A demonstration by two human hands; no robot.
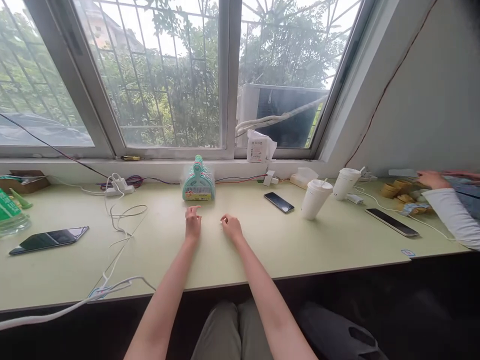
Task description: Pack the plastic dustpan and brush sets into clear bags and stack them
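Observation:
My left hand point(192, 223) rests near the middle of the pale green table point(277, 250), its fingers loosely bent and apart, holding nothing. Just beyond it, a stack of small green dustpan-shaped items point(198, 182) in clear wrap stands upright against the window ledge, with a yellow label on the front; the hand does not visibly grip it. To the right, my right hand point(231, 227) is also on the table, fingers half curled with a small gap at the tips and nothing visible between them. Bare table separates the two hands.
Right of my hands are a phone point(279, 202), two white lidded cups point(316, 200) point(346, 184), tissues and another phone point(392, 222). A person's hand point(431, 179) reaches over yellowish rolls at far right. Left are white cables point(119, 227), a power strip, a dark tablet point(48, 240) and a bottle.

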